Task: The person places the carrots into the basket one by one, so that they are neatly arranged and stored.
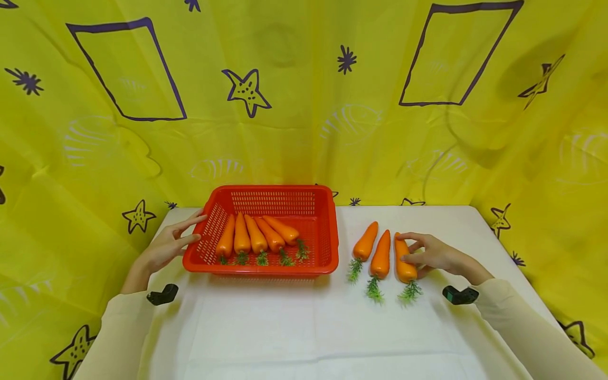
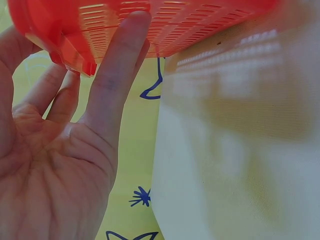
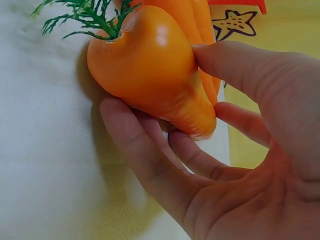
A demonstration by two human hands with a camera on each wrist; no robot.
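Observation:
My left hand [image 1: 166,247] is at the left side of a red plastic basket [image 1: 275,269], its fingers extended and touching the rim and outer wall. In the left wrist view one finger lies against the slotted wall of the basket [image 2: 200,20]. Several orange toy carrots [image 1: 241,235] lie side by side inside, leafy ends toward me. My right hand [image 1: 434,254] grips the rightmost carrot [image 1: 405,266] on the table, thumb on one side and fingers on the other. In the right wrist view this carrot [image 3: 145,60] shows its green leaves at upper left.
Two more carrots, a middle one [image 1: 381,256] and a left one [image 1: 366,243], lie between the basket and my right hand. The white-covered table [image 1: 304,327] meets a yellow patterned curtain [image 1: 285,142] at the back and sides.

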